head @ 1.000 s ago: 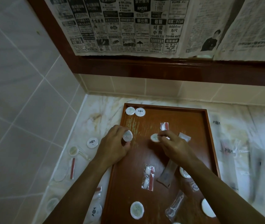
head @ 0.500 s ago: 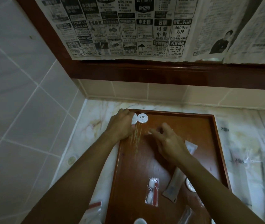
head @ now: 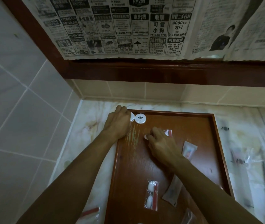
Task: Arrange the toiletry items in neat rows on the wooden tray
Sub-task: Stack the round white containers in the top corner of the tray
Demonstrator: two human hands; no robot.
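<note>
The wooden tray [head: 209, 143] lies on the marble counter. My left hand [head: 118, 122] sits at the tray's far left corner, fingers curled over round white soaps [head: 132, 118], partly hidden, next to another round soap [head: 140, 118] with a dark emblem. My right hand [head: 159, 143] is in the tray's middle and pinches a small round white soap [head: 146, 136]. Just behind it lies a clear packet with a red item [head: 169, 132]. A cotton-bud packet [head: 152, 196] and a flat sachet [head: 172, 189] lie nearer me.
Another sachet [head: 189, 149] rests by my right wrist. Clear wrapped items [head: 241, 160] lie on the counter right of the tray, and a red-and-clear packet [head: 90, 212] lies at its left. A tiled wall rises on the left; a newspaper-covered frame hangs behind.
My left hand carried its round soap from the tray's middle to the far left corner beside the other soaps. My right hand kept its soap and shifted slightly. The camera tilted up.
</note>
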